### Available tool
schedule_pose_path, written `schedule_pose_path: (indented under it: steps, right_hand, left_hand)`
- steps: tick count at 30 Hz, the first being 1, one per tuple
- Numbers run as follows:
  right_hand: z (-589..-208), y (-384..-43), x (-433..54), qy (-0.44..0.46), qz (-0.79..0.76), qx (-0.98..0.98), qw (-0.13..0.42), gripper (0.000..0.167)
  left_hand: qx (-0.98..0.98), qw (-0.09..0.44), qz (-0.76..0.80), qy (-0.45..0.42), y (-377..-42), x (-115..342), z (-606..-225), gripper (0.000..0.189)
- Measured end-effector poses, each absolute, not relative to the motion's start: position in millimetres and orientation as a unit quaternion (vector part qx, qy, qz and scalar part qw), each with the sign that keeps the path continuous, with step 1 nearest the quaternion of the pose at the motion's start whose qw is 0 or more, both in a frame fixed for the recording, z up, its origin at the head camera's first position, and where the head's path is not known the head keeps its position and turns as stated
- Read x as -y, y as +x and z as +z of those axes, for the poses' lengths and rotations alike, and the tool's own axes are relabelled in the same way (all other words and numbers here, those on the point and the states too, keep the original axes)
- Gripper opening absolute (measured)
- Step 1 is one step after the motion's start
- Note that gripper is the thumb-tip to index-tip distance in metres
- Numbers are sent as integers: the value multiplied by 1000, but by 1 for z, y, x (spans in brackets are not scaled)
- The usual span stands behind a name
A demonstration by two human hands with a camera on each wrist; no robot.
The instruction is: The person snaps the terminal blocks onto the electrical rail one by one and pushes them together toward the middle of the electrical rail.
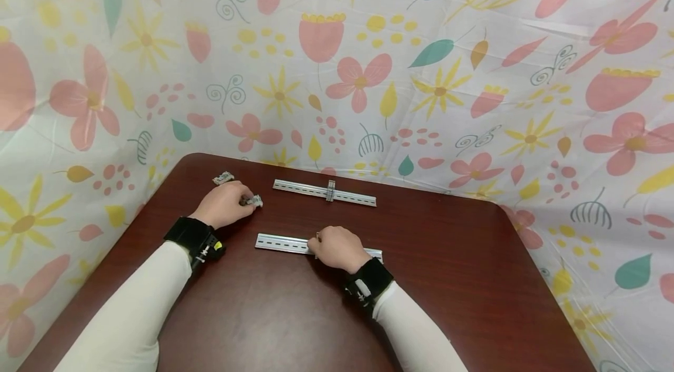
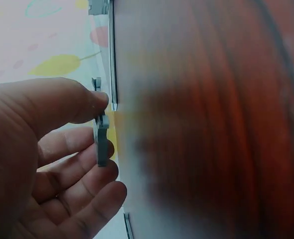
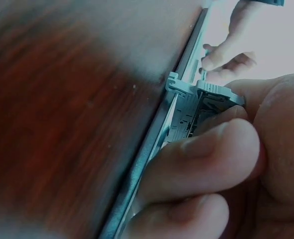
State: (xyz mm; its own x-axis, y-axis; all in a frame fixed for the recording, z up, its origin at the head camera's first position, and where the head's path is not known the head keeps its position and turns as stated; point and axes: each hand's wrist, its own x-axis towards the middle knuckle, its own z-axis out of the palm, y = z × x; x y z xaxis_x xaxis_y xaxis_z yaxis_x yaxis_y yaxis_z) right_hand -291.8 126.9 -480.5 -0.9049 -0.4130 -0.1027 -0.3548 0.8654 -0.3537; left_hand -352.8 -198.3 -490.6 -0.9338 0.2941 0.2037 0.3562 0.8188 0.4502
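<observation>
My left hand (image 1: pixel 223 203) pinches a thin grey terminal block (image 2: pixel 102 144) between thumb and fingertips, above the left part of the table. Over the near slotted metal DIN rail (image 1: pixel 281 243), my right hand (image 1: pixel 339 248) grips another grey terminal block (image 3: pixel 184 112). In the right wrist view its clip end meets the rail's edge; whether it is fully latched I cannot tell. That hand covers the rail's middle in the head view. Just beyond the left hand lies a further small grey piece (image 1: pixel 223 178).
Farther back, a second DIN rail (image 1: pixel 300 188) lies roughly parallel, carrying upright grey terminal blocks (image 1: pixel 330 190) near its middle. The dark reddish-brown table (image 1: pixel 463 278) ends at a flower-patterned cloth (image 1: pixel 368 126) behind and at the sides.
</observation>
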Motion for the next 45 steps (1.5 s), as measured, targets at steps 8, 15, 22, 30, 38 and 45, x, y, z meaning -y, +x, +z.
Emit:
schedule_pose_path:
  steps: [8,15,22,30,38,45]
  right_hand:
    - [-482,-293,-130,-204,-177,-960,66,54]
    - [-479,-292,-132,-202,-189,-961,24,62]
    - [-481,-297,-136,-193,-239,-951,-24,60]
    - [-480,-300,-134,-195,-263,-943,-65,48]
    - [-479,-299,-132,-205,-284,-933,-77,36]
    - [-475,-298,-130,-226,-341,-911,-47,35]
  left_hand:
    - [944,79,-254,-196,-346,185,-487,24]
    - [936,104,-257,-218,-344,179,-483,25]
    - [923,144,-260,-246,-342,171,-483,24]
    - [909,177,-260,-274,-338,161,-482,22]
    - [888,215,-255,-315,-331,149,-481,24]
    - [865,240,-261,-354,-321,138,-472,26]
